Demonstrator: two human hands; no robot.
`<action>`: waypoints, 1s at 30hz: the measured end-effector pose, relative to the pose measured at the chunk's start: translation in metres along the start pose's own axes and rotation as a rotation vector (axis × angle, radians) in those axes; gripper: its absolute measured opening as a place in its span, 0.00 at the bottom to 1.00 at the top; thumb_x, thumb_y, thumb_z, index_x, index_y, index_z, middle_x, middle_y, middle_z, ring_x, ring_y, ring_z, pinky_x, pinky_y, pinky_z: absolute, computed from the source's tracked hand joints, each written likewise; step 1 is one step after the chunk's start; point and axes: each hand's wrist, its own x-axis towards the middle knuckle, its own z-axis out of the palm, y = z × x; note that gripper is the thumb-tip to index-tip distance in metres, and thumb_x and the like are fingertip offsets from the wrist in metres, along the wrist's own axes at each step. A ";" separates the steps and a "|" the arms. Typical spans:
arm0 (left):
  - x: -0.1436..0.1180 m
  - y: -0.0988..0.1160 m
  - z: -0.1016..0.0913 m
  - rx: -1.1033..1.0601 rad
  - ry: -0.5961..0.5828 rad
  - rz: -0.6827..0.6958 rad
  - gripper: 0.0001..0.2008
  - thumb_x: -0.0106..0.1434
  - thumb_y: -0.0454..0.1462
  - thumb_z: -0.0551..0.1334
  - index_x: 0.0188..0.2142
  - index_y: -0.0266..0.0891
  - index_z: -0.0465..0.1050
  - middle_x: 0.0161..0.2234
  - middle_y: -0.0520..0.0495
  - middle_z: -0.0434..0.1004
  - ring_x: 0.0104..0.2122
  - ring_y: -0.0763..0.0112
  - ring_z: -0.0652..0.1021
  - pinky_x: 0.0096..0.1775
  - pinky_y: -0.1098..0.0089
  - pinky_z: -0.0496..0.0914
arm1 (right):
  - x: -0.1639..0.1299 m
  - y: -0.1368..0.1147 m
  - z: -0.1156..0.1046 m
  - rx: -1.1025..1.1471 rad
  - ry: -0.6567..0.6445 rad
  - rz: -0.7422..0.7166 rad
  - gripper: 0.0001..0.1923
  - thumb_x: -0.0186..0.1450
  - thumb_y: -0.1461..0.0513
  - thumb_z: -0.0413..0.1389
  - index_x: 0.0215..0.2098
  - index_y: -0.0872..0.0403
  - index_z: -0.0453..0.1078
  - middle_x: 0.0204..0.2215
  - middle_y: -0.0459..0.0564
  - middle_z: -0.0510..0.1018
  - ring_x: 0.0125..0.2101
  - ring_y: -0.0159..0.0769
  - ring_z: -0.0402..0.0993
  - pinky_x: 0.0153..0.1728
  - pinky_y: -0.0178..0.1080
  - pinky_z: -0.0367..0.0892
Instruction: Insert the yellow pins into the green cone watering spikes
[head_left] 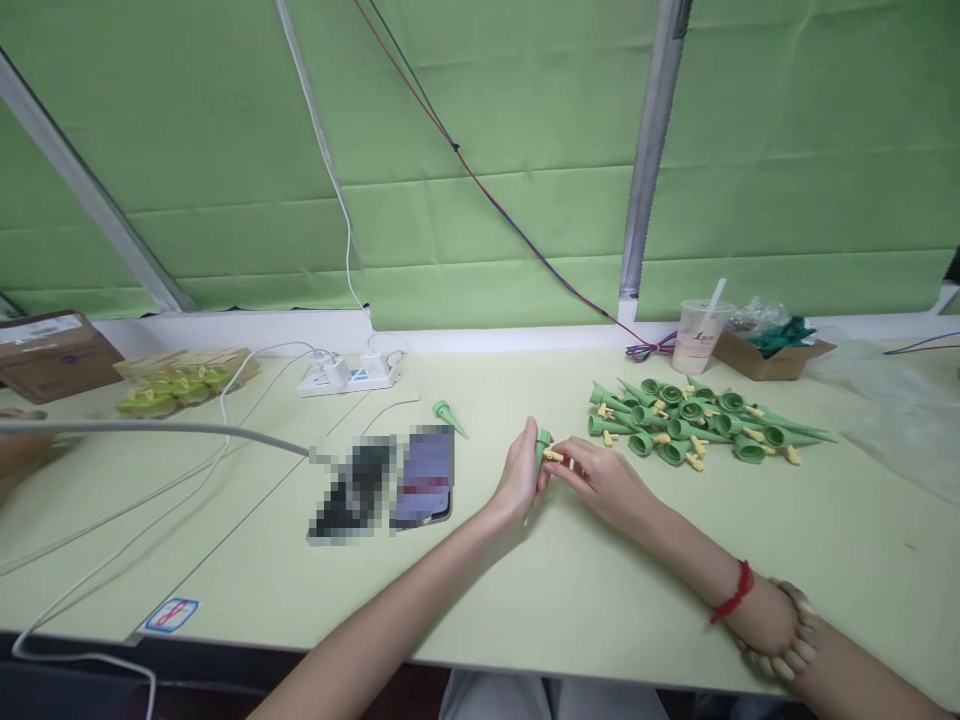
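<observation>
My left hand grips a green plastic cone spike over the middle of the pale green table. The fingers of my right hand pinch a small yellow peg at the side of that spike. A pile of several finished green spikes with yellow pegs lies just right of my hands. One loose green spike lies on the table to the left, behind two phones.
Two phones lie left of my hands, with white cables and a power strip behind. A plastic cup, a cardboard box and clear bags sit at the back right. A bag of yellow-green parts lies far left.
</observation>
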 end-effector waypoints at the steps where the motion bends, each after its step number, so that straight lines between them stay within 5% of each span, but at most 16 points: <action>1: 0.001 0.000 0.000 0.001 -0.012 -0.001 0.26 0.58 0.58 0.43 0.22 0.39 0.59 0.07 0.58 0.50 0.08 0.79 0.54 0.10 0.77 0.46 | 0.000 -0.001 0.000 -0.020 0.003 -0.006 0.14 0.67 0.54 0.44 0.34 0.52 0.67 0.30 0.46 0.73 0.24 0.30 0.67 0.26 0.33 0.58; 9: 0.004 0.014 -0.006 -0.120 -0.201 -0.227 0.24 0.60 0.52 0.44 0.24 0.36 0.64 0.07 0.56 0.55 0.06 0.78 0.56 0.10 0.77 0.47 | -0.001 0.000 -0.001 -0.119 0.003 -0.085 0.17 0.68 0.55 0.42 0.32 0.52 0.69 0.32 0.47 0.75 0.24 0.30 0.70 0.25 0.33 0.58; 14: 0.005 0.011 -0.005 -0.260 -0.226 -0.252 0.21 0.59 0.46 0.42 0.18 0.37 0.61 0.05 0.55 0.51 0.05 0.79 0.54 0.10 0.77 0.44 | -0.001 0.007 0.003 -0.216 0.066 -0.172 0.20 0.69 0.56 0.39 0.32 0.53 0.70 0.39 0.50 0.77 0.29 0.32 0.73 0.25 0.33 0.57; 18: 0.003 0.005 0.001 -0.278 -0.179 -0.221 0.21 0.57 0.44 0.40 0.23 0.35 0.66 0.04 0.55 0.50 0.05 0.76 0.53 0.10 0.76 0.44 | -0.003 0.004 0.003 -0.158 0.063 -0.164 0.21 0.69 0.56 0.40 0.27 0.53 0.69 0.34 0.49 0.78 0.27 0.33 0.72 0.24 0.34 0.55; 24: -0.009 0.007 0.002 -0.028 0.016 0.155 0.20 0.58 0.44 0.43 0.31 0.36 0.69 0.07 0.56 0.55 0.08 0.77 0.58 0.13 0.76 0.49 | -0.004 -0.011 0.008 0.548 -0.039 0.109 0.22 0.67 0.52 0.42 0.21 0.54 0.63 0.14 0.41 0.65 0.17 0.28 0.64 0.23 0.33 0.59; 30: -0.010 0.000 -0.007 0.176 0.001 0.366 0.19 0.59 0.46 0.45 0.32 0.37 0.69 0.11 0.55 0.60 0.12 0.76 0.62 0.17 0.75 0.54 | -0.003 -0.016 0.015 1.207 -0.264 0.385 0.24 0.59 0.44 0.50 0.20 0.54 0.57 0.12 0.36 0.55 0.11 0.26 0.60 0.15 0.31 0.57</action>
